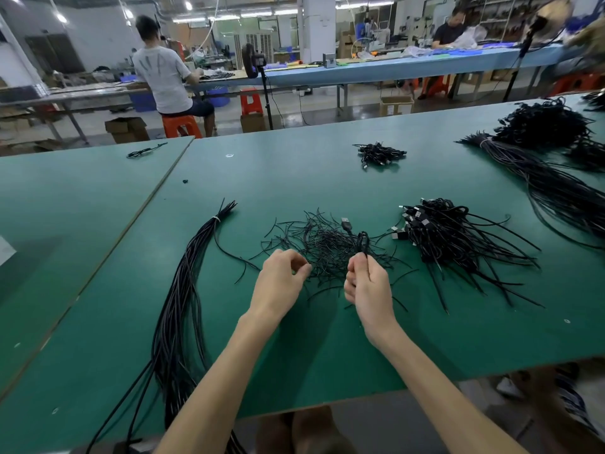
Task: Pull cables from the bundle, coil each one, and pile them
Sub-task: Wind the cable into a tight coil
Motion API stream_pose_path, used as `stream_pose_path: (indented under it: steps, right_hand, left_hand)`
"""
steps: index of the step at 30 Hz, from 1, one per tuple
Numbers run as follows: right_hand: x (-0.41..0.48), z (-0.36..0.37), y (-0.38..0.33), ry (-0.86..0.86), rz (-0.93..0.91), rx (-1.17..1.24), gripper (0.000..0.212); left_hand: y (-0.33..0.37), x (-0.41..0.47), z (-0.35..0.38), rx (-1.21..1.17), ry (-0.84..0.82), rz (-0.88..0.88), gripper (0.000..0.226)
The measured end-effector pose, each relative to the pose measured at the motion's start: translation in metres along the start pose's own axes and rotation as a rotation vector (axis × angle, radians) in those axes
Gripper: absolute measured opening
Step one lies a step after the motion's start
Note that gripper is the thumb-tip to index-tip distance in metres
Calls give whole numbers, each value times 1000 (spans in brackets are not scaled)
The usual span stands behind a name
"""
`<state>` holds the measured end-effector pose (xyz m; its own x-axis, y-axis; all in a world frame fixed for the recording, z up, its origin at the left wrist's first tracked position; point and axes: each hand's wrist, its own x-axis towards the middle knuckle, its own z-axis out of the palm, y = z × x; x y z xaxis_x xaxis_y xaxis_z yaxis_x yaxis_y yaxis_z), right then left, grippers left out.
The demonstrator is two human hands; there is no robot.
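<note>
My right hand (365, 283) grips a coiled black cable (361, 242) whose loop and USB plug stick up above my fingers. My left hand (281, 273) hovers just left of it, its thumb and forefinger pinched together over a loose heap of thin black wire ties (314, 244); whether they hold a tie is too small to tell. A long tied bundle of black cables (183, 290) lies to the left and runs off the table's near edge. To the right sits a pile of coiled cables (451, 237).
The green table (294, 355) also carries a small cable pile (379, 154) at the back, a second long bundle (550, 181) and a big heap (543, 122) at the far right. Two people work at benches beyond.
</note>
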<state>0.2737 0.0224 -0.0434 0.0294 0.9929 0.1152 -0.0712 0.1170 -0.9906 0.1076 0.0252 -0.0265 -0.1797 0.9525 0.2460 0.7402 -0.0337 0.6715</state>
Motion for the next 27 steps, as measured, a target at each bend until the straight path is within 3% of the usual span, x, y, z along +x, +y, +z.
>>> stream_pose_path:
  steps: [6,15,21,27]
  right_hand:
    - [-1,1,-1,-28,6,10,36]
    - [0,1,0,-42,3,0,36]
    - [1,1,2,-43,8,-1,36]
    - [1,1,5,-41,1,-78,39]
  left_hand:
    - [13,7,7,333,-78,77,19]
    - [15,2,9,312,-52,34,27]
    - [20,-7,-8,-84,-26,-56,26]
    - [43,-22,-28,-595,-358,70,18]
